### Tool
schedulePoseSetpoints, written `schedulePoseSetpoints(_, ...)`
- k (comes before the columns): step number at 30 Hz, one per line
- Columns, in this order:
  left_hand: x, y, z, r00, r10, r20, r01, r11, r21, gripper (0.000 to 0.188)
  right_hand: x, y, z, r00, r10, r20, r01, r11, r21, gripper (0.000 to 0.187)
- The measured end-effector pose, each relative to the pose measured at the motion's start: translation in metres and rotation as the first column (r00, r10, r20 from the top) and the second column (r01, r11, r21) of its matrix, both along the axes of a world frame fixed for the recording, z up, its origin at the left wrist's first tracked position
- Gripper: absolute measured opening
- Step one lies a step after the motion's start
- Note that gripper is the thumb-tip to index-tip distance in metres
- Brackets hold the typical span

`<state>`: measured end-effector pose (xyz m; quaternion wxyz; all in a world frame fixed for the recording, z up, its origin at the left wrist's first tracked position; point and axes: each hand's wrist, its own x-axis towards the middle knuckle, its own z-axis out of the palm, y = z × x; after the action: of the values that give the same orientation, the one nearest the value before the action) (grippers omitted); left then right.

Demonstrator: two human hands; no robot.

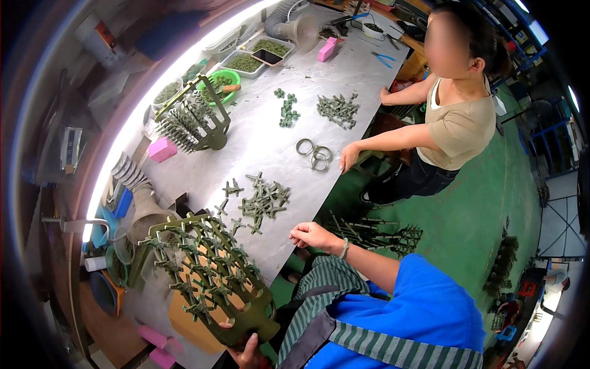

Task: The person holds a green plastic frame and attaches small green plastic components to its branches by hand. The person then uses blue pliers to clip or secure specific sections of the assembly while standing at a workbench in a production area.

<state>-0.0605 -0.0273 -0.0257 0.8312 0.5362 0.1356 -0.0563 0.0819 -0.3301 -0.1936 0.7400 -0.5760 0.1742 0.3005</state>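
Labels: on a white tub point(98, 40), one in orange and dark; on a clear bag point(69, 150), a pale panel with dark markings. We find the print on both too small to make out.

Rack point(212, 270), olive, one: tilted at the table's near end, green pieces fixed along its bars. Our left hand point(247, 352) is closed round its base.

Right hand point(313, 236): at the table's edge, below the rings, fingers curled in near the thumb; we cannot tell whether it pinches anything small.

Crosses point(264, 200), green, loose heap: between rack and right hand.

Rings point(313, 152), several, overlapping: close to the edge, near a co-worker's hand point(350, 157).

Second rack point(215, 136), upright: farther along, beside a green bowl point(236, 77).

Edges and room: the table point(264, 141) shows grey top between second rack and rings, and from the crosses up to that rack. Its edge slants up rightward; green floor point(491, 190) runs beyond the co-worker point(458, 126).
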Motion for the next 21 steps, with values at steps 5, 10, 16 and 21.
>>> schedulePoseSetpoints(5,0.0010,0.0017,0.0009,1.000,-0.026,0.004,0.026,1.000,0.007,0.080,-0.0011,0.0017,-0.0021,1.000,0.002,-0.007,-0.002,1.000,-0.006,0.026)
schedulePoseSetpoints(10,0.0008,0.0002,0.0015,1.000,-0.010,-0.005,0.010,1.000,0.010,0.082,-0.0013,0.0020,-0.0024,1.000,0.016,0.003,-0.016,1.000,-0.006,0.026)
schedulePoseSetpoints(16,0.0005,-0.0008,0.0022,1.000,0.005,-0.021,-0.004,1.000,0.009,0.082,-0.0018,0.0023,-0.0021,1.000,0.008,0.000,-0.008,1.000,0.009,0.027)
schedulePoseSetpoints(21,0.0002,0.0002,0.0019,1.000,0.001,-0.018,-0.001,1.000,0.004,0.082,-0.0021,0.0017,-0.0012,1.000,0.012,0.000,-0.012,1.000,-0.001,0.027)
